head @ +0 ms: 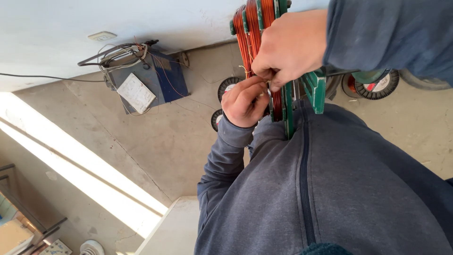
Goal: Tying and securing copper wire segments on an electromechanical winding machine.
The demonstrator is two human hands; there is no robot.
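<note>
While my right hand [288,47] steadies the green former [314,87] against my chest, my left hand [243,101] pinches the copper coil [250,28], both sets of fingers pressed together at one spot.

Bright daylight, sun streaks on floor [94,156], sharp

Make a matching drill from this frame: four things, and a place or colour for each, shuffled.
Things:
1. copper wire coils
2. green frame
3. blue box
4. wire spool

Descriptions:
A. on the floor by the wall, cables piled on top
B. orange-red, wound in bundles on the frame
C. on the floor at the right, black and round
D. painted green, carries the coils

Pairs: 1-B, 2-D, 3-A, 4-C

Both the left hand and the right hand pinch at the coils.
</note>
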